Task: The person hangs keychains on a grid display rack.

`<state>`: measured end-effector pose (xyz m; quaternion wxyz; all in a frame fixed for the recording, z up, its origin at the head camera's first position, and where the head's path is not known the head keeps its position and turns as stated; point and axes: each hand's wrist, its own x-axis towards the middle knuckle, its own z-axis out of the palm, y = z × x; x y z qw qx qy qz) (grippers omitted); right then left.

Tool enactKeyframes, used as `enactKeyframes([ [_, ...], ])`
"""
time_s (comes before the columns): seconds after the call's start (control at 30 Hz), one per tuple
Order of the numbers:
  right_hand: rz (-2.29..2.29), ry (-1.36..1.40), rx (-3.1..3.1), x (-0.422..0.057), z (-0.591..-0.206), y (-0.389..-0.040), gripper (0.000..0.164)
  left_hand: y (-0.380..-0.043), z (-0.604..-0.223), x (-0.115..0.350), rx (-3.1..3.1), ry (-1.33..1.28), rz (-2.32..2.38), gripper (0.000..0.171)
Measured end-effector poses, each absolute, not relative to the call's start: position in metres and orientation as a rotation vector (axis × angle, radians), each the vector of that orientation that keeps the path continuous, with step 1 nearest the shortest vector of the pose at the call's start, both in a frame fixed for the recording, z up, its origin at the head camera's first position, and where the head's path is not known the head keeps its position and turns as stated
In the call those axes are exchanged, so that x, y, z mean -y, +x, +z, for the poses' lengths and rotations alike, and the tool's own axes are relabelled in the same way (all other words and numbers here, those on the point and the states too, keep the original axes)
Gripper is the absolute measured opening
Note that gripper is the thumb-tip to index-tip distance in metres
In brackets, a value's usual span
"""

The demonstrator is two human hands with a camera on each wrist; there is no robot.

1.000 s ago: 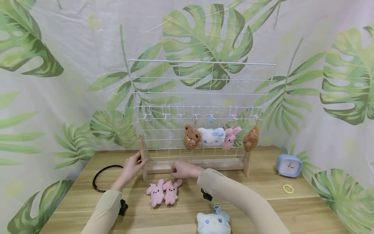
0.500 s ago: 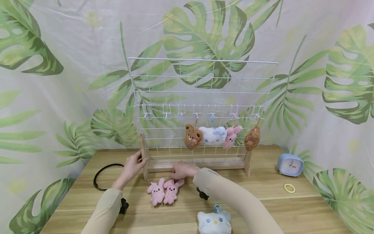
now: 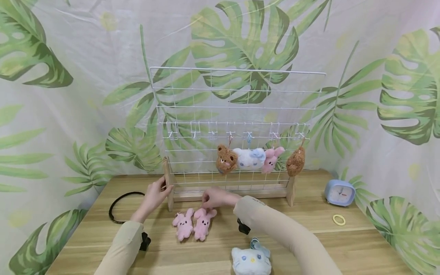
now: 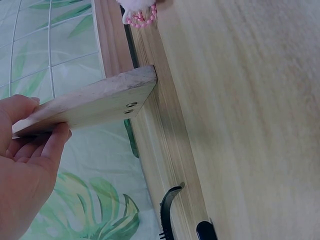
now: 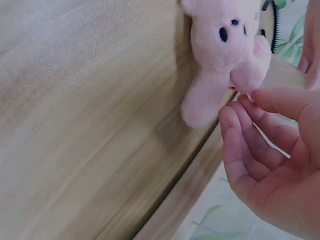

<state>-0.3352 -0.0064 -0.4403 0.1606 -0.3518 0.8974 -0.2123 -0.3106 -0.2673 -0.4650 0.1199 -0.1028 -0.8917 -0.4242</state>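
Note:
My left hand (image 3: 154,194) grips the wooden side post (image 4: 95,100) of a white wire grid rack (image 3: 237,71), thumb on one face and fingers on the other in the left wrist view. In front of the rack's base, my right hand (image 3: 219,197) pinches the short cord at the head of a pink plush bunny keychain (image 3: 203,224). The right wrist view shows that bunny (image 5: 225,45) close up, thumb and forefinger meeting above its ears. A second pink plush bunny (image 3: 184,226) lies just left of it on the wooden table (image 3: 192,259).
Hooks along the rack carry a brown bear (image 3: 226,159), a white plush cat (image 3: 250,159), a pink bunny (image 3: 272,159) and another brown plush (image 3: 296,162). Nearer lies a white cat plush (image 3: 251,261). A black headband (image 3: 111,208), blue clock (image 3: 340,193) and yellow ring (image 3: 338,220) lie around.
My right hand has taken the right bunny's cord and risen slightly, shifting the bunny a little right, away from the other one. The left hand stays on the post.

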Motion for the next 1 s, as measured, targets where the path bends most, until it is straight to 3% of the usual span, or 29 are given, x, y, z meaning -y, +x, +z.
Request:
enactKeyframes([
  [0.53, -0.777, -1.234, -2.622, -0.021, -0.399, -0.319, 0.01, -0.313, -0.465, 0.266, 2.612, -0.281, -1.222, 0.047],
  [1.0, -0.877, -1.386, -2.761, -0.035, -0.329, -0.298, 0.012, -0.312, -0.465, 0.267, 2.596, -0.307, -1.215, 0.046],
])
